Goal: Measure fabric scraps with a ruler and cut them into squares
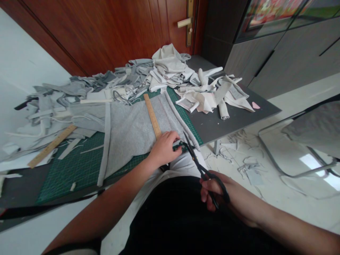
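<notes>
A reddish-brown wooden door (127, 28) with a gold-coloured metal handle (184, 23) fills eleven to twelve o'clock, beside a whitish wall (23, 53) at ten. A grey wood-grain cabinet (292, 60) with glass panels (313, 14) stands at two, a tubular metal chair (275, 162) at three. Glossy white floor (281, 207) at four reflects bright light.

The right hand (214, 186) has black scissors (196, 159) in its grasp, and on my feed the blades stand parted just beside the left hand (164, 147). I see that left hand at the near edge of the gray cloth (129, 127), by the lower end of a wooden ruler (152, 117) (whether its fingers pinch the cloth, I can't make out from here). The cloth lies over a green cutting mat (67, 173); a second ruler (52, 146) slants to its left. Fabric scraps (170, 67) heap along the dark table (236, 122), before a wooden door (119, 32).
</notes>
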